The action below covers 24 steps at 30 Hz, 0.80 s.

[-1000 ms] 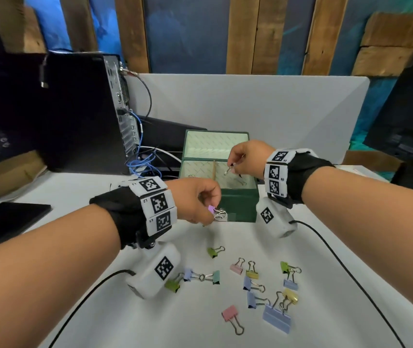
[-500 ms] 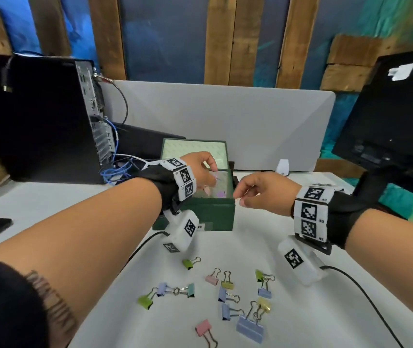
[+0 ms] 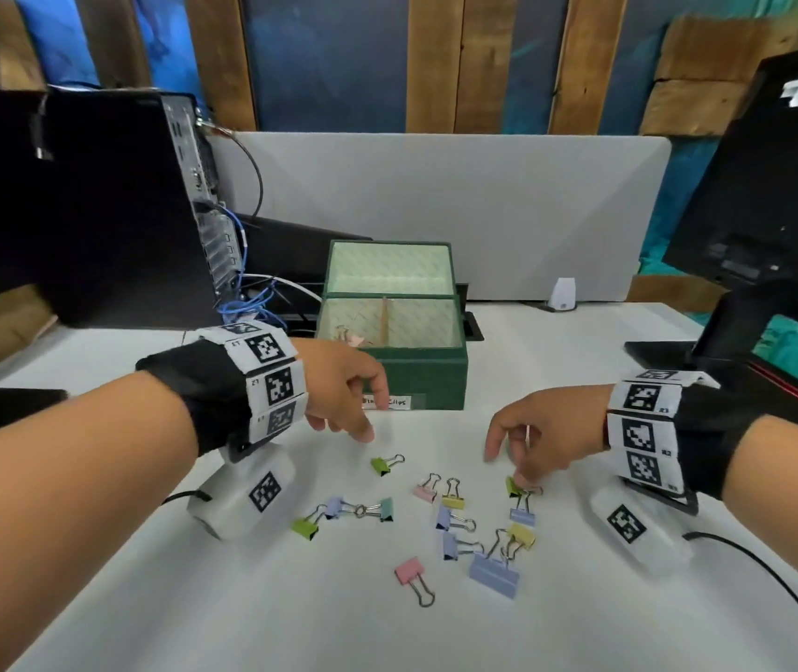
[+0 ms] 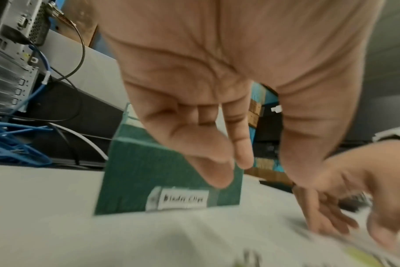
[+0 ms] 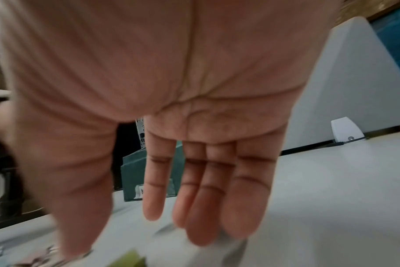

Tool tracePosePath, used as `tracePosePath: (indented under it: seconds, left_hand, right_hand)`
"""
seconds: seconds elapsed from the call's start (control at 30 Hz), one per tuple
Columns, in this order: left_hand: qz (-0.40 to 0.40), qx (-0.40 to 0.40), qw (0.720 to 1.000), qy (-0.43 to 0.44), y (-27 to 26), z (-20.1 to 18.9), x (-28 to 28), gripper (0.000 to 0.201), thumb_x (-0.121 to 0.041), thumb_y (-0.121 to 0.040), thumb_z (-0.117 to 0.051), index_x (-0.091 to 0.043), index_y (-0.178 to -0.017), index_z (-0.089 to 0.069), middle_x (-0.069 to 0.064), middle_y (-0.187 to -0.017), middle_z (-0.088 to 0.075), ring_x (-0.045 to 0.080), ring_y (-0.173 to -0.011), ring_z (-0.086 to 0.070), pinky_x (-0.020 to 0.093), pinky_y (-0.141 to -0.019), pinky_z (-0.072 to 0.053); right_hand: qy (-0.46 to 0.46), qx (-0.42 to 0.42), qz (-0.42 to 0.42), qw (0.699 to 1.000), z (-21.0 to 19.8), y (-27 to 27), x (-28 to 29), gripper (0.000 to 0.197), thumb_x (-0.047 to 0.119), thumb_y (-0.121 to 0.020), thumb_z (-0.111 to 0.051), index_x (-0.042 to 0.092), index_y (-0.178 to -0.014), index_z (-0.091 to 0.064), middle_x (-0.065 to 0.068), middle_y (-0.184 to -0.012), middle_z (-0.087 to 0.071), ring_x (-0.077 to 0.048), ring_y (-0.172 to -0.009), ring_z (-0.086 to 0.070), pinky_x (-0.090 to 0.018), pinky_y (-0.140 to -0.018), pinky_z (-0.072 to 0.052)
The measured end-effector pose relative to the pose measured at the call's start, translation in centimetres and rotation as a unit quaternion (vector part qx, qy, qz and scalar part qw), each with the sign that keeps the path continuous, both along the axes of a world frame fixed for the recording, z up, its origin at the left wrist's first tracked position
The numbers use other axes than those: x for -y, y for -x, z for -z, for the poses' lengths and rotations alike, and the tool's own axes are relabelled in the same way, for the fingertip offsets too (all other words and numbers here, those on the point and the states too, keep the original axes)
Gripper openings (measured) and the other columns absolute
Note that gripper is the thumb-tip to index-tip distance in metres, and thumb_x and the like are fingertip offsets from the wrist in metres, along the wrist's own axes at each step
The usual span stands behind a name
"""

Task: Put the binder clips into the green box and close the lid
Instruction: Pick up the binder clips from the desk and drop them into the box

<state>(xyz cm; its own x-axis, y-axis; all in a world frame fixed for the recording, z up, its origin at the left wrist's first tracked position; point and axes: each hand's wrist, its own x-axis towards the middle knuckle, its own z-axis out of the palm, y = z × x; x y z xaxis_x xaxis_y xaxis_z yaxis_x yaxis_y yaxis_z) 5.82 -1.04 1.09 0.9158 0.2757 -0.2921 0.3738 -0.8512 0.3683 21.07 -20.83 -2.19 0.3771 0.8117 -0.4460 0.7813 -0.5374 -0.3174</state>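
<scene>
Both our hands have dropped from the box to the table | head: our left hand [image 3: 338, 395] hangs with loose fingers above a lime-green metal binder clip [image 3: 381, 465]; our right hand [image 3: 547, 438] touches another green clip [image 3: 514, 486], grip unclear; open-lidded green fabric-covered box [image 3: 416, 380] behind, pink clip [image 3: 355, 340] inside | left wrist: fingers [image 4: 217, 162] relaxed, holding nothing | right wrist: fingers [image 5: 208, 198] straight, thumb by green clip [image 5: 135, 259].

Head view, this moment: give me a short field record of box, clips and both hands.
box: green box, lid open and upright
in box: a pink binder clip in left compartment
on table: about a dozen pastel binder clips loose on the white table
left hand: open, above a green binder clip
right hand: fingertips at another green clip, grip unclear
</scene>
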Motion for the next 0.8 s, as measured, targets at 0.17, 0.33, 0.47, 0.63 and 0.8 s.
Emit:
tracePosePath:
  seconds: [0.17,0.33,0.47,0.63,0.8]
  left_hand:
    - [-0.001,-0.09,0.996,-0.004,3.6,2.2,0.4,0.067,-0.035,-0.061,-0.085,-0.042,-0.117,-0.049,-0.001,-0.101,-0.065,0.006,-0.051,-0.057,0.018,-0.057,-0.053]
    - [0.024,-0.117,0.993,-0.009,4.9,3.9,0.7,0.056,-0.03,-0.062,-0.084,-0.048,-0.104,-0.052,-0.008,-0.095,-0.057,0.0,-0.043,-0.053,0.018,-0.06,-0.051]
    - [0.061,-0.113,0.991,-0.028,4.4,4.4,1.1,0.049,-0.022,-0.069,-0.078,-0.05,-0.099,-0.052,-0.01,-0.093,-0.054,0.01,-0.061,-0.058,0.023,-0.068,-0.052]
    - [0.075,-0.074,0.994,-0.039,3.4,4.7,1.6,0.04,-0.024,-0.073,-0.073,-0.044,-0.104,-0.057,-0.011,-0.092,-0.055,0.012,-0.073,-0.057,0.027,-0.08,-0.053]
    - [0.111,-0.064,0.99,-0.068,2.4,4.5,2.9,0.047,-0.037,-0.073,-0.075,-0.039,-0.116,-0.057,-0.008,-0.099,-0.053,0.019,-0.099,-0.061,0.031,-0.088,-0.05]
  right_hand:
    - [0.044,-0.004,-0.001,0.999,0.4,1.0,0.5,0.051,0.032,-0.069,-0.079,0.039,-0.114,-0.056,0.008,-0.09,-0.054,-0.011,-0.068,-0.056,-0.017,-0.059,-0.046]
    - [0.018,-0.009,-0.019,1.0,0.9,1.6,0.5,0.036,0.027,-0.073,-0.077,0.037,-0.104,-0.062,0.007,-0.089,-0.051,-0.006,-0.06,-0.052,-0.015,-0.06,-0.046]
    - [-0.006,0.011,-0.043,0.999,1.3,1.8,0.2,0.024,0.028,-0.077,-0.073,0.036,-0.097,-0.063,0.007,-0.089,-0.052,-0.012,-0.07,-0.055,-0.021,-0.07,-0.049]
    - [-0.014,0.015,-0.053,0.998,1.4,1.8,0.0,0.024,0.026,-0.076,-0.073,0.037,-0.094,-0.062,0.008,-0.092,-0.052,-0.012,-0.078,-0.054,-0.029,-0.083,-0.052]
    - [-0.028,0.04,-0.067,0.997,1.7,1.9,-0.4,0.02,0.022,-0.079,-0.07,0.033,-0.091,-0.059,0.008,-0.087,-0.05,-0.009,-0.074,-0.047,-0.023,-0.077,-0.044]
